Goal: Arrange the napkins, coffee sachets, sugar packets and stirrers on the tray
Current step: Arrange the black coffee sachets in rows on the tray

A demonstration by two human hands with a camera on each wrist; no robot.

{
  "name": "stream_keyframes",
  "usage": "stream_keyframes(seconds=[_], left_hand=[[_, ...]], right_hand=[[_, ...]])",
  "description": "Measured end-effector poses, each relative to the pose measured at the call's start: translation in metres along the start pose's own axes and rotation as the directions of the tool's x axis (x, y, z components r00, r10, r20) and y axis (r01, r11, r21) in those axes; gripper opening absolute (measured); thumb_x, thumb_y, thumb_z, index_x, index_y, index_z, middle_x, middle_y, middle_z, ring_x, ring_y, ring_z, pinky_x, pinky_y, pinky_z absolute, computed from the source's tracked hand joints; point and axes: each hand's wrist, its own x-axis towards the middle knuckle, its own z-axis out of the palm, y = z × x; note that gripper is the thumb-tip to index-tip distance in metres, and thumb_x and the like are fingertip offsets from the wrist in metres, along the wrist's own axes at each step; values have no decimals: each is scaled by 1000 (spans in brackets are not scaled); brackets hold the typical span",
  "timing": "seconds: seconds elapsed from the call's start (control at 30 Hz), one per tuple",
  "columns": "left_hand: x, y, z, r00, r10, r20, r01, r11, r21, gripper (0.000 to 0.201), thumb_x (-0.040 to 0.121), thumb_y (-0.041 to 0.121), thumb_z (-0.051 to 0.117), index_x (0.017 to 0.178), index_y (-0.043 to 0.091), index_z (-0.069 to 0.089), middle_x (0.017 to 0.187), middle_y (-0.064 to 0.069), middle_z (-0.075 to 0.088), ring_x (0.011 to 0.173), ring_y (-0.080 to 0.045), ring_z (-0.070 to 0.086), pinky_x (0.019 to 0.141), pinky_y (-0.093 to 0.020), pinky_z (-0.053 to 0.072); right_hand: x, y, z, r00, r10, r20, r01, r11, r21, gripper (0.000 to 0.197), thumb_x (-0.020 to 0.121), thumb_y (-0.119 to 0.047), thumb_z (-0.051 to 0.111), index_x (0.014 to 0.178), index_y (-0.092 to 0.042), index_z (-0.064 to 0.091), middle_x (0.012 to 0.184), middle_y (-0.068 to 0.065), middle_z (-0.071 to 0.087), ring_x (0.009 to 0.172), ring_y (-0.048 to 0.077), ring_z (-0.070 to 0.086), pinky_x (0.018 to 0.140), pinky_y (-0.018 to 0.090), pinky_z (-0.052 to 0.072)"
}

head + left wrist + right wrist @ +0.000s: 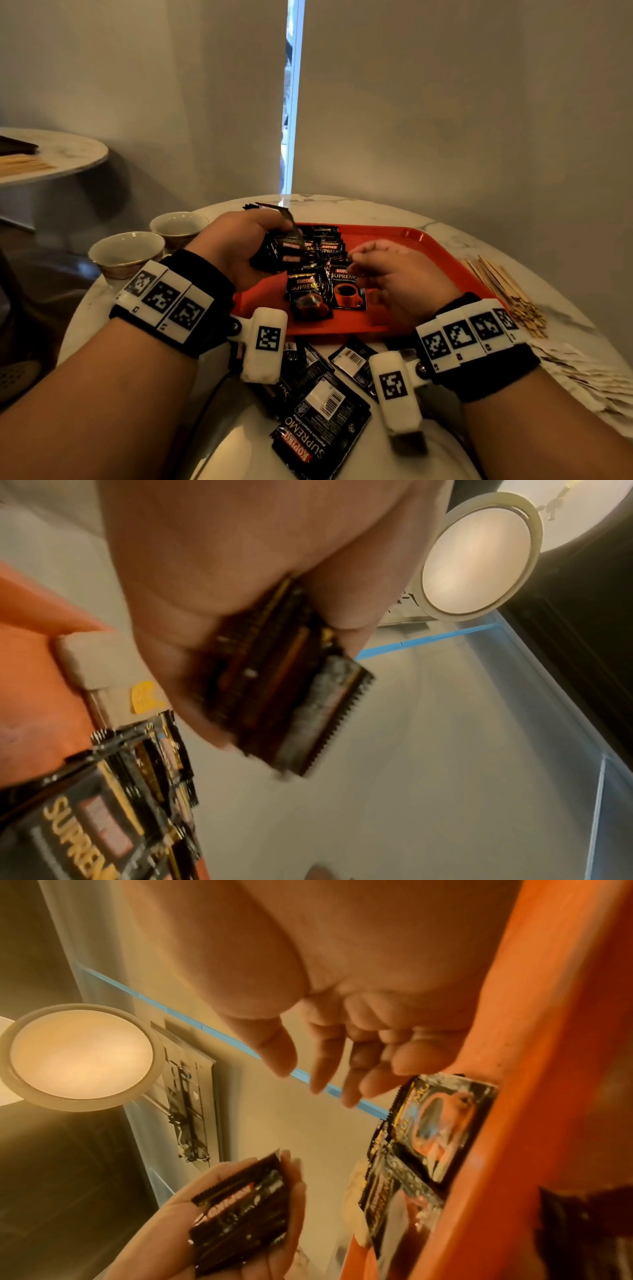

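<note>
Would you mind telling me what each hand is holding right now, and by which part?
The left hand grips a stack of coffee sachets across its lower half, thumb in front. The right hand holds nothing, its fingers relaxed over the tray.

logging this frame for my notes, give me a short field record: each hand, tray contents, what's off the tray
left hand: grips a stack of black coffee sachets above the tray
right hand: empty, fingers relaxed over the tray
red plastic tray: rows of black Kopiko Supremo sachets
marble tabletop: loose black sachets at the near edge, wooden stirrers right of the tray, two ceramic cups on the left
napkins, sugar: not on the tray
</note>
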Motion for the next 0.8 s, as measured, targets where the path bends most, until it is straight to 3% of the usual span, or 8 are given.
stream_keyframes(seconds=[0.1,0.2,0.33,0.47,0.57,0.67,0.73,0.8], left_hand=[[-6,-2,7,981,-67,180,78,995,-56,20,95,9,51,111,3,60,91,-20,70,73,-29,71,61,-36,62],[-11,-5,13,959,-90,267,104,994,-38,28,94,14,53,117,2,61,92,-17,71,73,-27,71,63,-35,60],[-13,-8,14,945,-99,313,102,995,7,61,85,16,62,143,1,49,111,-20,66,89,-31,66,83,-43,50],[-16,-8,15,925,-135,354,124,991,54,71,81,16,68,147,2,44,130,-26,57,107,-37,57,108,-52,39],[-14,-9,14,924,-145,353,122,989,86,63,85,18,68,144,4,48,127,-27,60,101,-37,60,105,-53,38],[-12,-11,14,913,-150,380,127,988,84,60,87,26,69,141,7,53,127,-25,62,108,-39,56,114,-58,28],[-10,-12,14,915,-148,376,134,989,64,51,89,36,66,131,9,60,113,-21,68,99,-36,62,109,-55,34],[-8,-11,14,917,-155,367,152,988,36,51,87,44,64,125,10,63,106,-17,69,87,-32,68,94,-49,47]], right_hand=[[-5,-4,-3,979,-188,74,186,982,42,33,87,11,60,99,-18,71,87,5,64,69,13,61,51,22,44],[-15,-9,-2,949,-275,155,271,961,47,45,86,19,56,107,-18,71,81,-5,71,69,4,67,58,19,53],[-22,-9,-1,931,-328,163,335,942,-17,40,86,12,62,106,-21,74,75,-4,74,72,7,69,68,24,56],[-27,-12,-1,927,-358,113,356,934,34,31,86,12,62,111,-4,71,69,-14,73,64,-7,65,56,6,46],[-29,-13,-3,929,-358,98,353,933,65,26,86,8,63,110,-2,70,69,-14,73,66,-8,66,55,5,45],[-27,-12,-3,931,-358,74,353,933,74,17,86,5,64,98,-5,72,69,-12,74,65,-6,67,54,7,45],[-23,-12,-4,942,-334,20,329,936,126,14,86,3,66,90,-9,73,67,-9,73,58,-3,66,51,11,46],[-16,-11,-6,945,-316,-88,326,932,157,11,82,-10,72,81,-20,76,69,-8,74,61,2,65,54,19,48]])
